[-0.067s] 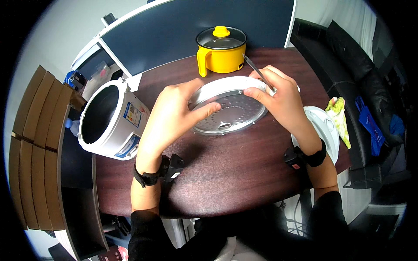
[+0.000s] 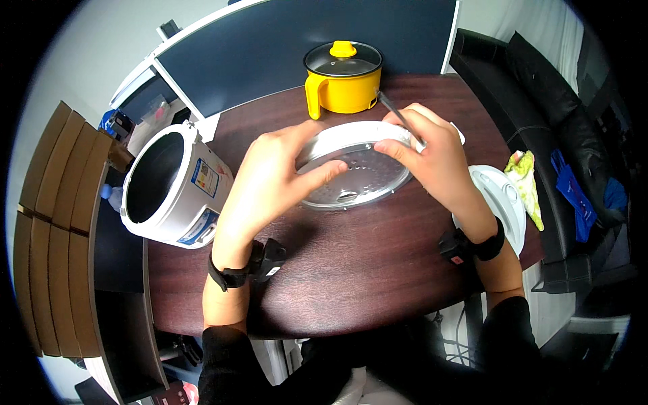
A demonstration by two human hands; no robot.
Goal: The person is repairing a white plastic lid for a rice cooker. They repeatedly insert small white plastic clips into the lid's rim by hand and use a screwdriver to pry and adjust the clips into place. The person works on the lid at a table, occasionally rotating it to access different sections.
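A round tray with a white rim and a see-through, dimpled or perforated disc [image 2: 368, 179] is held tilted above the middle of the table. My left hand [image 2: 277, 165] grips its left side, thumb across the disc and fingers behind the rim. At the upper right of the rim, my right hand [image 2: 432, 145] is closed around a slim grey rod-like tool [image 2: 399, 116], its thumb by the rim. The tool slants up and left, one end sticking out past the fingers. Its exact kind I cannot make out, and the fingertips behind the rim are hidden.
On the left stands a white rice cooker body [image 2: 209, 179], its dark opening uncovered. A yellow pot [image 2: 347, 91] with a glass lid sits at the back before a dark partition [image 2: 283, 54]. To the right lie a white lid [image 2: 509, 202] and a yellow-green cloth [image 2: 525, 185].
My right hand and the slim tool have shifted very slightly left and down. The tray's tilt has altered a little, with both hands still gripping.
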